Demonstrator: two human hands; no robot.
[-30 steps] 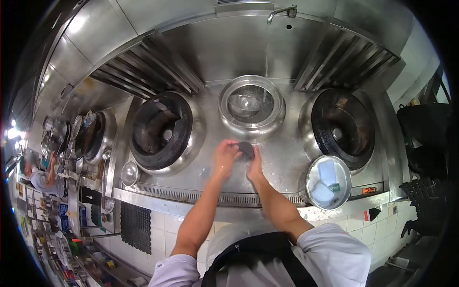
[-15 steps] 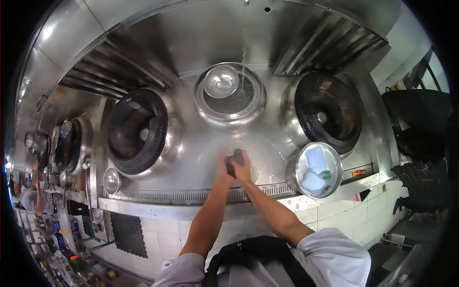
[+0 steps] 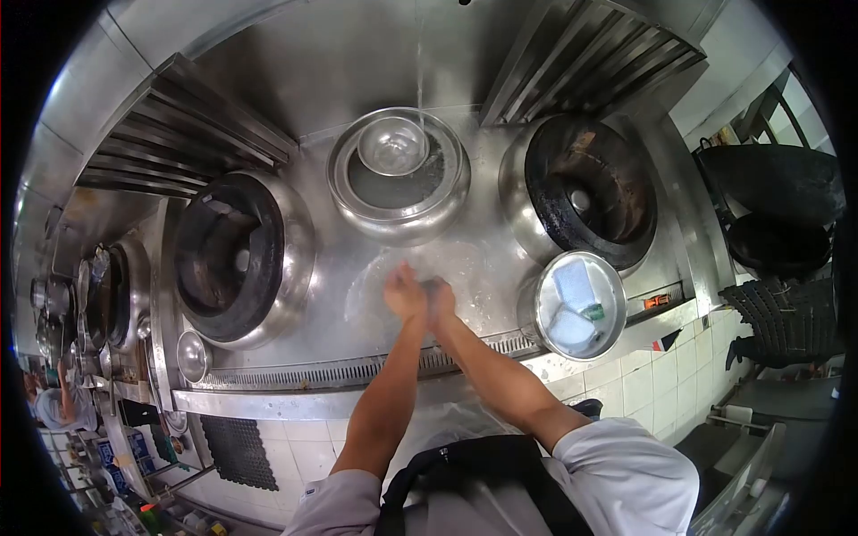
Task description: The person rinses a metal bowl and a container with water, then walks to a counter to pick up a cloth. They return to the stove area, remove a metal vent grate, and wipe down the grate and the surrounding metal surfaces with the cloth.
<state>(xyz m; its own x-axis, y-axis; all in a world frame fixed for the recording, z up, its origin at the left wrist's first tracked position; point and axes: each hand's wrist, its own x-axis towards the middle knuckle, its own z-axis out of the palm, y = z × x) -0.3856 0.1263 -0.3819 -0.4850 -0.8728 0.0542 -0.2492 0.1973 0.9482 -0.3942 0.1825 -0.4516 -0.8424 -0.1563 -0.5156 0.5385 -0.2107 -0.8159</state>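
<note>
My right hand (image 3: pixel 441 304) is closed around a small dark wad (image 3: pixel 433 287), which looks like a scrubbing pad or a cloth; its kind is blurred. Right beside it, my left hand (image 3: pixel 404 291) is turned away from the wad, its fingers apart and partly smeared by motion. Both hands are just over the wet steel worktop (image 3: pixel 366 308), between the two wok burners. Above them stands a round steel basin (image 3: pixel 398 228) of water, with a small metal bowl (image 3: pixel 393 147) in it. A thin stream of water falls at the basin's back edge.
Dark-rimmed wok burners stand left (image 3: pixel 275 286) and right (image 3: pixel 541 219). A steel pot (image 3: pixel 617 335) with pale blue cloths sits at the right front. A slotted drain (image 3: pixel 313 375) runs along the front edge. Dark woks (image 3: pixel 769 183) are at far right; another person (image 3: pixel 67 406) is at far left.
My left hand has come off the dark wad and turned to the left, while my right hand keeps it. The camera view has shifted slightly, moving the basin and burners leftward.
</note>
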